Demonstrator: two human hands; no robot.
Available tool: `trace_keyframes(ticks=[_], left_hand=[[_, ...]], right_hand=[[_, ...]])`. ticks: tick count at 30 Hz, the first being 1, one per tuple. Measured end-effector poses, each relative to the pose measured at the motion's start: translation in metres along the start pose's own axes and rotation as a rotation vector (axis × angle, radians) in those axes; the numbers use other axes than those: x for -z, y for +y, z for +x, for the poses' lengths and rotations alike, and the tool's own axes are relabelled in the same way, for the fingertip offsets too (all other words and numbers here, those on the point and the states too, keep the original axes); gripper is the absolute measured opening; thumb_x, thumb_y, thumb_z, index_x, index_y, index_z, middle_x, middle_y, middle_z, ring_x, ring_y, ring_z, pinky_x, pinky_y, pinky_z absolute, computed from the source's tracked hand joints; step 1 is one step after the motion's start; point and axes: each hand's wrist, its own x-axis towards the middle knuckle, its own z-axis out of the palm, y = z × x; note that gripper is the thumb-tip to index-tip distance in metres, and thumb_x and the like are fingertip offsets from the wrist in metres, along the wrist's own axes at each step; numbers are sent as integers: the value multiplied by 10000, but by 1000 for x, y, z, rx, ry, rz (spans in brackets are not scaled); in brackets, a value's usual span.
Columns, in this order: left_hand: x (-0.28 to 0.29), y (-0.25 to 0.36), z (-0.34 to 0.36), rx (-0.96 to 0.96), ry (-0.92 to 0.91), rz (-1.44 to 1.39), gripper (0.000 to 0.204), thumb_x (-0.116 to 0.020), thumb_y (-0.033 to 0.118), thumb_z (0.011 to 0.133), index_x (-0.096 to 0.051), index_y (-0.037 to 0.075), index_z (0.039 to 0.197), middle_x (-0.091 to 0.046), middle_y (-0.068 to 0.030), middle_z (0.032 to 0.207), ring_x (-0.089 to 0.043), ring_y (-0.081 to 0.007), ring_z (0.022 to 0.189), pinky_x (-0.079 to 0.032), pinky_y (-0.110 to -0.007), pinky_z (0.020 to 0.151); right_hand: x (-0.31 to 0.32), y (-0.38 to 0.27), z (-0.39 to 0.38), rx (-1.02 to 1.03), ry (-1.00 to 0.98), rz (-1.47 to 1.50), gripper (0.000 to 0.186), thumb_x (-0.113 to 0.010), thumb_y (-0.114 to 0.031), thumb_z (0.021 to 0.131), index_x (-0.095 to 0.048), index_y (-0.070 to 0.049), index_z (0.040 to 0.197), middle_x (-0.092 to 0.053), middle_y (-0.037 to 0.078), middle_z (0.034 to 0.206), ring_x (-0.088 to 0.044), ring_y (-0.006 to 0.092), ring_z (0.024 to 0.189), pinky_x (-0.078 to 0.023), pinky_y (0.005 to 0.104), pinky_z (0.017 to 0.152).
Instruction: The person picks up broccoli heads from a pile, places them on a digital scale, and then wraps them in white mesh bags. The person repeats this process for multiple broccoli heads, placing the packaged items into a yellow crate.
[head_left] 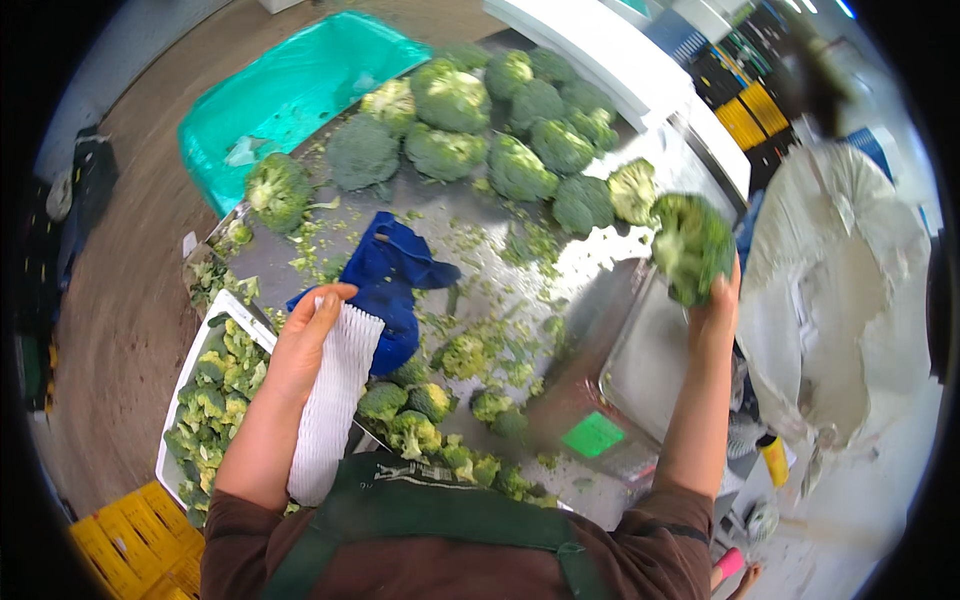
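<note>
My left hand point(306, 342) pinches the top end of a white ribbed knitted sleeve point(338, 410), which hangs down along my left forearm. Out to the right, my right hand point(718, 303) is closed on a broccoli head point(692, 245), held above the table's right side; most of the fingers are hidden behind it. Just beyond my left hand lies a crumpled blue piece point(388, 285) that looks like a rubber glove. Larger broccoli heads point(450, 100) are gathered at the far side of the metal table point(425, 205), with small florets point(415, 435) near my apron.
A white crate point(180, 400) of florets stands at the left, above yellow crates point(130, 540). A bin lined in green plastic point(215, 125) adjoins the table's far left. A clear-sided box with a green label point(593, 434) sits below my right hand; a pale-lined container point(830, 300) stands farther right.
</note>
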Motion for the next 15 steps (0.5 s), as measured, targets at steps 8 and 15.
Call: trace_keyframes(ticks=[8,15], left_hand=[[-138,30,-18,302,-571,-242,433,-439,62,826,-522,74,1250,-598,-50,943,-594,-125,817,-495,-261,723],[-223,36,-81,-155,-974,312,338,-593,39,871,-612,56,1207,-629,-27,1014,-587,-105,886,-483,-263,800]], right_hand=[[73,7,-170,251,173,-1291,967,-837,-299,605,-370,-23,1405,-346,263,1405,-366,431,1279,-322,461,1061],[18,-34,-231,183,84,-567,790,-832,-268,670,-477,-37,1338,-441,180,1339,-466,308,1219,-411,400,986]])
